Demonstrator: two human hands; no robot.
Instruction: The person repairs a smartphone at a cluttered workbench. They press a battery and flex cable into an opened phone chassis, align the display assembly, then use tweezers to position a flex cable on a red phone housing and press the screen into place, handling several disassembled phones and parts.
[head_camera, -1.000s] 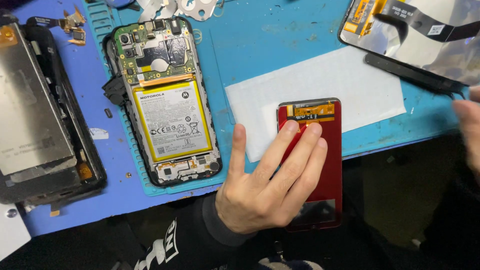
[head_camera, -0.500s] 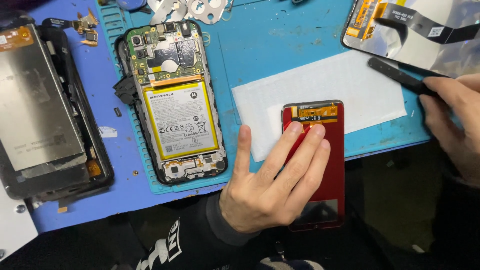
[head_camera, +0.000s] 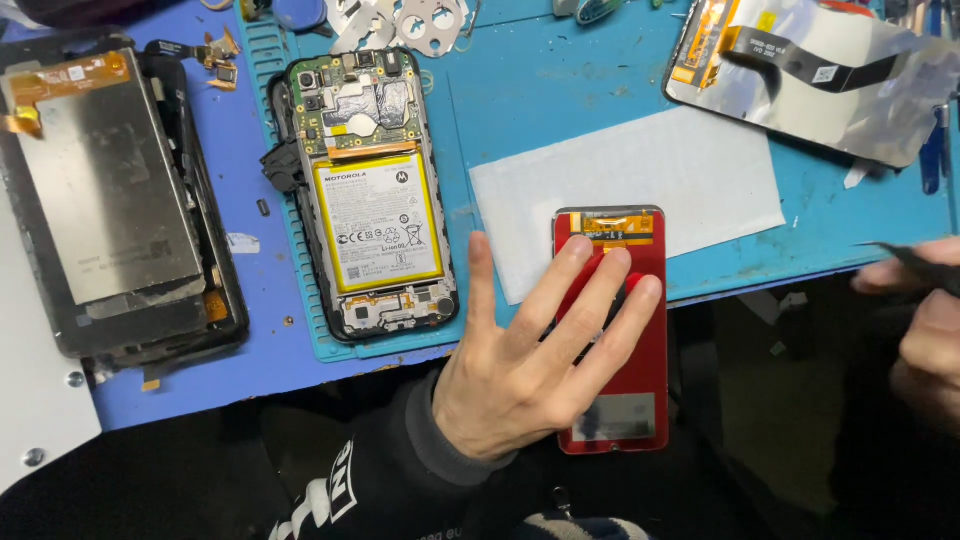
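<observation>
Left hand (head_camera: 530, 370) is lying flat, fingers spread, pressing down on the red screen panel (head_camera: 615, 400); not gripping it, palm and fingers just resting on top. Panel is sitting half on the white sheet (head_camera: 640, 180), half hanging over the near edge of the blue mat (head_camera: 560, 90) on the counter, orange flex end pointing away from the person.

Right hand (head_camera: 925, 330) is at the right frame edge, blurred, fingers closed around a thin dark tool (head_camera: 905, 258), well apart from the red panel.

Opened phone (head_camera: 375, 195) with the yellow-edged battery exposed is lying just left of the left hand, back up on the mat. Further left, a detached display assembly (head_camera: 110, 190) is resting metal side up on a black frame. Another display (head_camera: 810, 75) with a black flex ribbon is lying at the top right. Small metal shields (head_camera: 410, 20) are lying at the top edge.
</observation>
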